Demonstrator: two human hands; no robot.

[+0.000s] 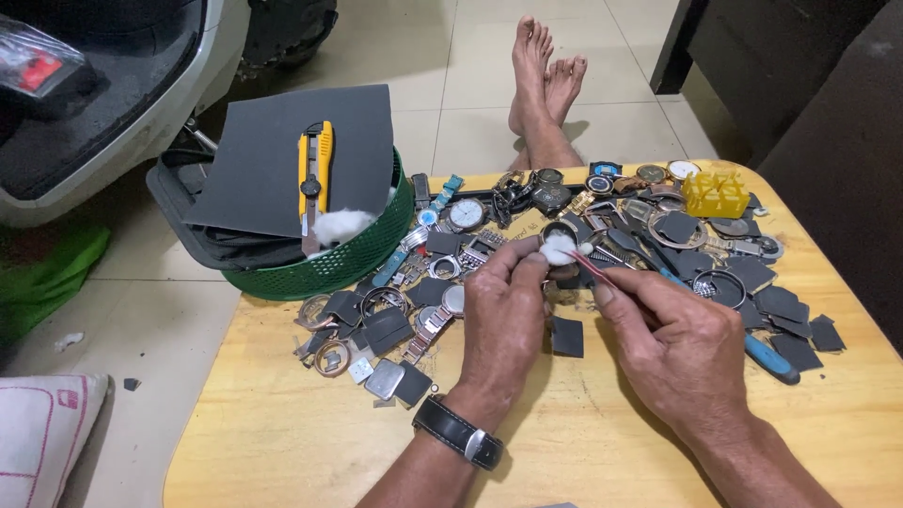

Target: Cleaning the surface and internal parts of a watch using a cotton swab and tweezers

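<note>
Pinching a small cotton ball (559, 248) in your left hand (503, 320), you press the tip of the red-handled tweezers (594, 270) gripped by your right hand (673, 343) into it, above the wooden table (282, 433). Just beyond lies a heap of watch parts (451, 273); far left sits a green basket (348, 263).

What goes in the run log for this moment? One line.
left hand: pinches cotton | right hand: holds tweezers at cotton | table: watch parts

One green basket (353, 263), one yellow utility knife (314, 169), one blue-handled tool (771, 357), two hands.
</note>
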